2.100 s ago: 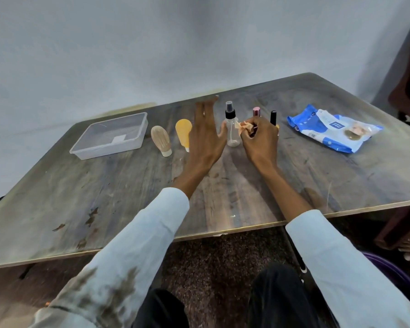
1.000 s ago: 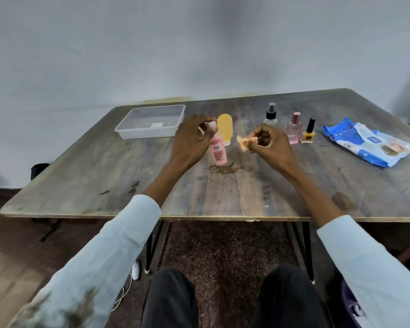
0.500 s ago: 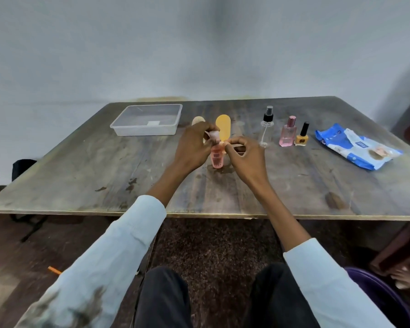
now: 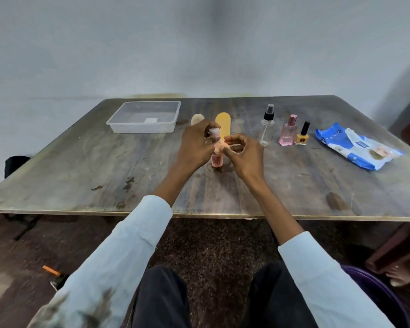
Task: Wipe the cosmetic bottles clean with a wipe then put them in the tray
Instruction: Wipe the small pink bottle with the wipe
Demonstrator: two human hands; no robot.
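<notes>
My left hand (image 4: 195,145) grips a small pink bottle (image 4: 216,159) near its white cap, holding it upright just above the table's middle. My right hand (image 4: 244,153) pinches a small peach-coloured wipe (image 4: 220,145) against the bottle's upper side. The clear plastic tray (image 4: 142,120) sits at the back left with no bottles in it. A yellow bottle (image 4: 223,124) and a beige bottle (image 4: 197,119) stand behind my hands, partly hidden.
A clear spray bottle (image 4: 266,125), a pink perfume bottle (image 4: 288,131) and a yellow nail polish bottle (image 4: 302,134) stand in a row at the right. A blue wipes pack (image 4: 355,145) lies further right. A wet stain (image 4: 223,170) marks the wooden table (image 4: 81,162) under the pink bottle.
My left hand picked up the pink bottle and brought it to the table's middle. My right hand moved in with the wipe and now presses it on the bottle.
</notes>
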